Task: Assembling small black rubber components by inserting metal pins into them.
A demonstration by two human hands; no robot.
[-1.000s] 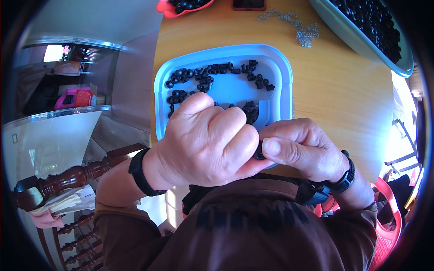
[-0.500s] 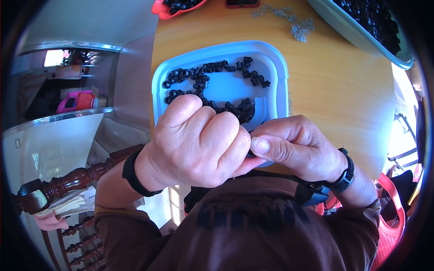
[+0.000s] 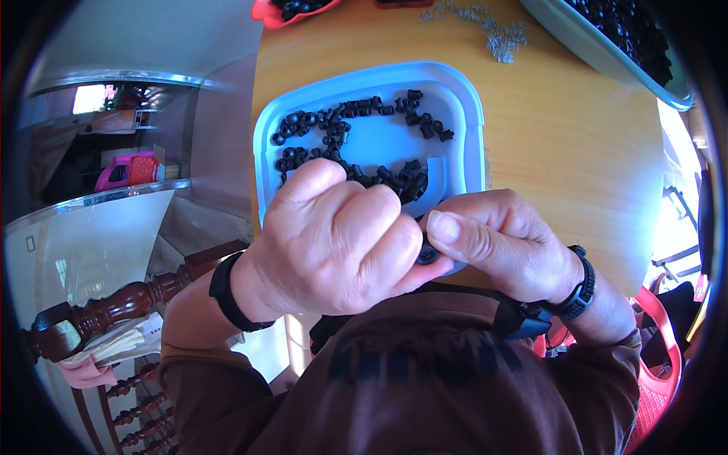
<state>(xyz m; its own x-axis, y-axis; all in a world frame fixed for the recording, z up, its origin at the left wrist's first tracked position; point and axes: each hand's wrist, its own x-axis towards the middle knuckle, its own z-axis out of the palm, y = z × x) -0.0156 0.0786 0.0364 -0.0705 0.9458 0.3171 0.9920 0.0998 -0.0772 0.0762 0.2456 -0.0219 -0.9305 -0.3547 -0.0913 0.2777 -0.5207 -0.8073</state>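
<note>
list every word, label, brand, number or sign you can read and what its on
No readable text in view.
Shirt: large dark marks, perhaps lettering, too dim and blurred to read.
White item by the railing: marks too small to read.
Tray and black parts: no lettering visible.

- A black part (image 3: pixel 426 255) sits largely masked by fingers, only its ringed end showing.
- The left hand (image 3: pixel 334 243), curled, keeps its palm from view.
- Both hands, the right (image 3: pixel 500 246) included, cover the near side of a blue tray (image 3: pixel 364 74).
- Cropped at top: a red dish (image 3: pixel 265 14), a red-edged object (image 3: pixel 404 4) and a pale basin (image 3: pixel 595 49).
- Clear pieces (image 3: pixel 506 42) lie too small to identify.
</note>
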